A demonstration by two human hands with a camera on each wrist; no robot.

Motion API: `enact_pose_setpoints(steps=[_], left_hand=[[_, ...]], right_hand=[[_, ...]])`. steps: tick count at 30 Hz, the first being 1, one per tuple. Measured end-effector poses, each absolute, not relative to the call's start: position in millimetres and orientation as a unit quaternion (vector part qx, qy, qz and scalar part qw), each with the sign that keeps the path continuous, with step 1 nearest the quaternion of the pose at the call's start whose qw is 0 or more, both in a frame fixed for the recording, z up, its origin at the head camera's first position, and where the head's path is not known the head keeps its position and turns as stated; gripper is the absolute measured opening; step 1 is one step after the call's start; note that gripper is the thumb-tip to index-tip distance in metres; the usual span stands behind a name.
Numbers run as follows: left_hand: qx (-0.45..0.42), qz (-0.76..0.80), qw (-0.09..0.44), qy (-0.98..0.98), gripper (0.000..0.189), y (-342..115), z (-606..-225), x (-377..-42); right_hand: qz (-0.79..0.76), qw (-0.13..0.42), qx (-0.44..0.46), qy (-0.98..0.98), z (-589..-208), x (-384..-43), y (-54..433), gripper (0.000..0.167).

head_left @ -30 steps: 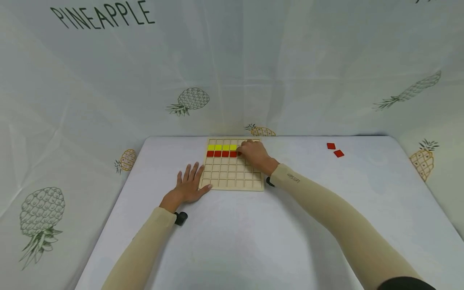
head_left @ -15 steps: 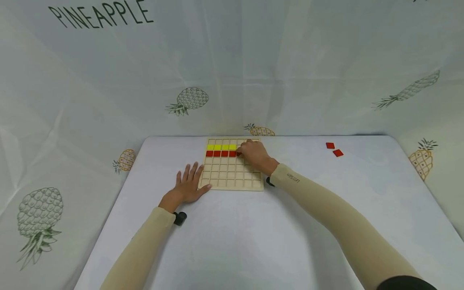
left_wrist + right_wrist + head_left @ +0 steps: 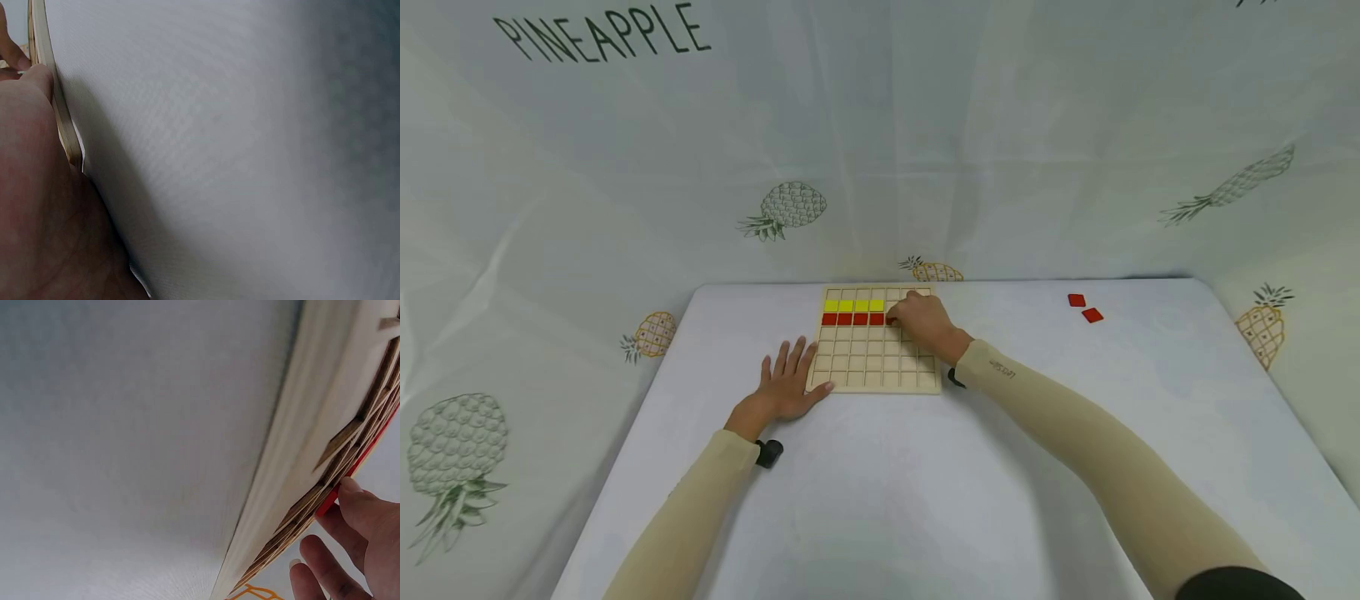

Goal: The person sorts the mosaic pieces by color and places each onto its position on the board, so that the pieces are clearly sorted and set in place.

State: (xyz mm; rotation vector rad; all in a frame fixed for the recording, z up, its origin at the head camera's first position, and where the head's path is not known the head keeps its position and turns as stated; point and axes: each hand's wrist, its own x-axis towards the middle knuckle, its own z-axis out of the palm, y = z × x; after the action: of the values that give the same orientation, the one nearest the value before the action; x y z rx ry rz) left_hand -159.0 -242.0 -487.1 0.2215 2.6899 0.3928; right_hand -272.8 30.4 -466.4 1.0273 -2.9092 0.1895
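Note:
A pale wooden grid board lies on the table. One of its upper rows bears several yellow square tiles, and the row below bears several red square tiles. My left hand rests with spread fingers at the board's left edge, its thumb by the near left corner. At the right end of the red row, my right hand bends over the grid. In the right wrist view its thumb and finger pinch a red tile at the grid. The hand covers some cells behind it.
Two loose red tiles lie on the white table at the far right. A pineapple-printed cloth hangs behind the table's back edge. Each wrist carries a small black camera.
The head view has shifted slightly, so everything sits a little further left. Both hands keep their places at the board, the right one still at the end of the red row.

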Motion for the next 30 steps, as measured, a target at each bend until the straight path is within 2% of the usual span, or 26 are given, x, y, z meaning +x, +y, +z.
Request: enact_pose_setpoints(steps=[6,13,20,30], left_hand=[[0.085,0.141,0.207,0.964,0.089,-239,-486,-159],[0.084,0.13,0.201,0.967,0.092,-243,-506,-164],[0.084,0.137,0.18,0.97,0.094,-247,-512,-164],[0.084,0.132,0.179,0.971,0.094,-249,-509,-163]], right_hand=[[0.057,0.021,0.318,-0.946,-467,-271,33,0.021],[0.031,0.019,0.313,-0.949,-468,-265,36,0.024],[0.044,0.051,0.322,-0.944,-461,-254,50,0.024],[0.043,0.103,0.318,-0.942,-450,-235,101,0.031]])
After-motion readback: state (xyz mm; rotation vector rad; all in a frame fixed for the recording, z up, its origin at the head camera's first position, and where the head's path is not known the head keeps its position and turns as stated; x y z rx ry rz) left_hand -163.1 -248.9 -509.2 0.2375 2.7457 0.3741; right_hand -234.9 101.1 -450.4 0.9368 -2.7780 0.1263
